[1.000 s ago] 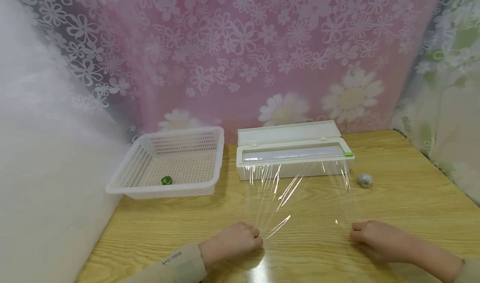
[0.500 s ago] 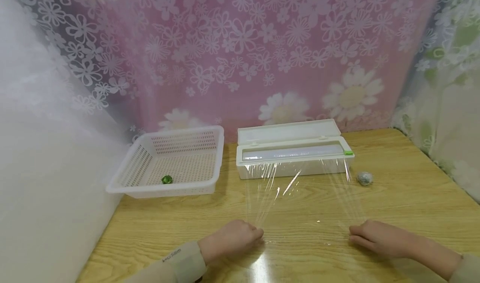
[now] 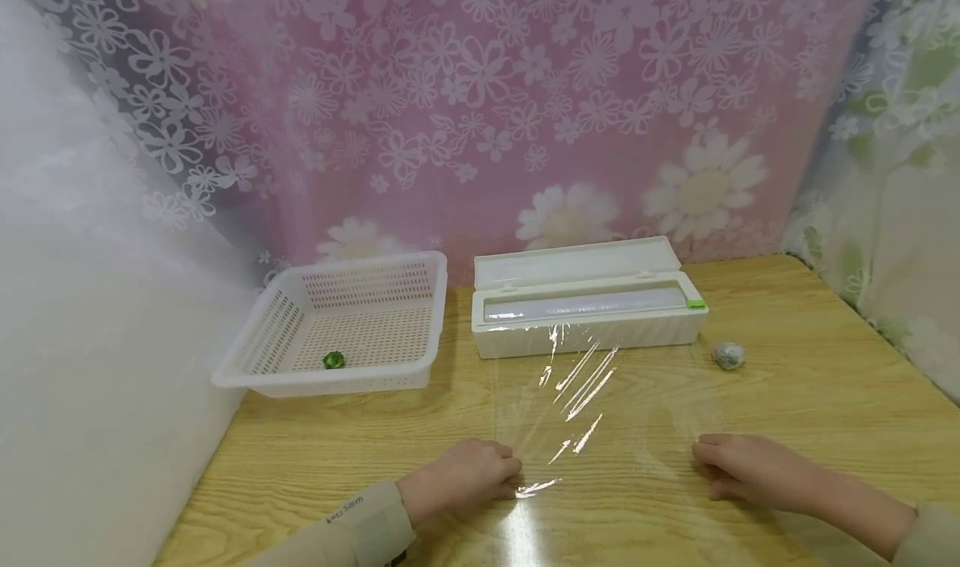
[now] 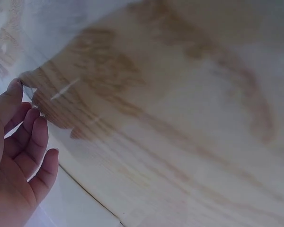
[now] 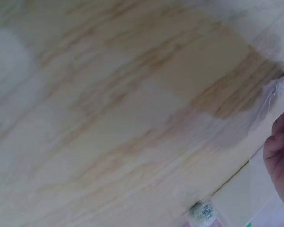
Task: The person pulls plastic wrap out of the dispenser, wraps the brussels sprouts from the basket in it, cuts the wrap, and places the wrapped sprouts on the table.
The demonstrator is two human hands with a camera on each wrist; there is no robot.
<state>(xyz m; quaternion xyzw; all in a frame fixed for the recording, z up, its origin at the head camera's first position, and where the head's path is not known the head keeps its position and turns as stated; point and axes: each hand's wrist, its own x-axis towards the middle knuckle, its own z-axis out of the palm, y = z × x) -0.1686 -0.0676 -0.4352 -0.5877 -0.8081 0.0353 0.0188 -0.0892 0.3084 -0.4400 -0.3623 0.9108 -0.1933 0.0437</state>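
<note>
At the near side of the pale wood-grained table point(image 3: 315, 459), a wide sheet of clear, shiny plastic film point(image 3: 588, 408) spans the gap between two bare hands and the long white plastic dispenser box point(image 3: 600, 338), whose lid is tipped back over the pale film roll point(image 3: 585, 306) inside. The step in hand looks to be spreading a length of film out flat in front of the box; whether the sheet is joined to the roll along its whole far edge I cannot tell. The next move seems to call for even tension at both corners – too much slack and the film may fold onto itself.

The left hand point(image 3: 467, 477) pinches the near left corner between thumb and forefinger, its other fingers loosely bent below. The right hand point(image 3: 750, 470) pinches the opposite corner, its fingertips together; the right wrist view cuts off much of it. Both forearms slant inward from the lower corners, knuckles up, the hands well apart and level with each other.

Just beside the box's right end lies a small, round, silvery wrapped ball point(image 3: 728, 356); a shiny green crumpled ball point(image 3: 333, 360) sits in the white perforated plastic basket point(image 3: 322, 380) – away to the left.
</note>
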